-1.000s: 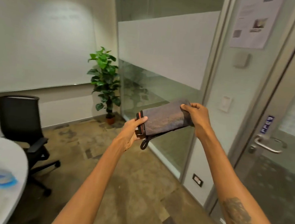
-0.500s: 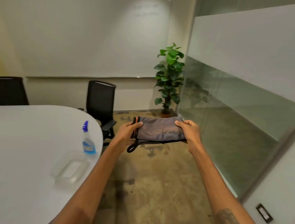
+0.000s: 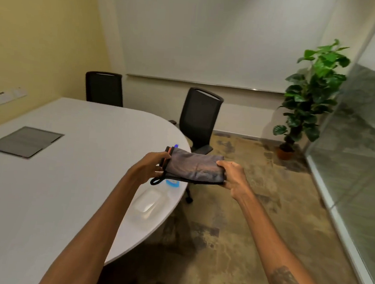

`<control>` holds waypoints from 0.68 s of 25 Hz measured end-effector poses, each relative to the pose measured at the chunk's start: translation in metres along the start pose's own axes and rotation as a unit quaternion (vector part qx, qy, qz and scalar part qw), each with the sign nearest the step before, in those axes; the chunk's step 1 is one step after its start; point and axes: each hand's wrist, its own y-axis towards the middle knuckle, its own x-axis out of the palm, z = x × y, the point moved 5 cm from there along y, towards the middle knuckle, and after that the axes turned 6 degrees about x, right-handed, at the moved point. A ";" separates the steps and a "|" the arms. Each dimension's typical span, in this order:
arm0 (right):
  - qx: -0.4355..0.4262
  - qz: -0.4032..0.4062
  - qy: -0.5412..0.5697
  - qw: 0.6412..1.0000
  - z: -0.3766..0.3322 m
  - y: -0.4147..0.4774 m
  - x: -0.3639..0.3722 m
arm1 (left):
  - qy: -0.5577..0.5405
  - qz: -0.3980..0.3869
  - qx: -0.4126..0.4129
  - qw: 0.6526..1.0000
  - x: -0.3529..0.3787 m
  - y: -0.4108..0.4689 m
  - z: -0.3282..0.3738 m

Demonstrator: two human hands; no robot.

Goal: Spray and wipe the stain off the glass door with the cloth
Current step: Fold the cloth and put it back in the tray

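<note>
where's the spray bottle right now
In the head view the spray bottle stands near the white table's right edge, mostly hidden behind the cloth, beside a clear tray.

Two hands are in view, the left hand (image 3: 148, 167) and the right hand (image 3: 232, 177), with one folded cloth (image 3: 194, 167) between them. One spray bottle (image 3: 172, 183) shows partly behind the cloth, and one clear tray (image 3: 148, 203) lies just below the left hand. Both sit on the one white table (image 3: 42, 185) left of the hands. Beyond the hands stand two black chairs, (image 3: 104, 88) and (image 3: 199, 115). One potted plant (image 3: 311, 93) stands far right of them.
</note>
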 end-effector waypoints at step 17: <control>0.152 -0.143 -0.064 0.976 0.108 0.092 0.152 | 0.126 0.102 -0.091 0.983 -0.116 0.068 -0.087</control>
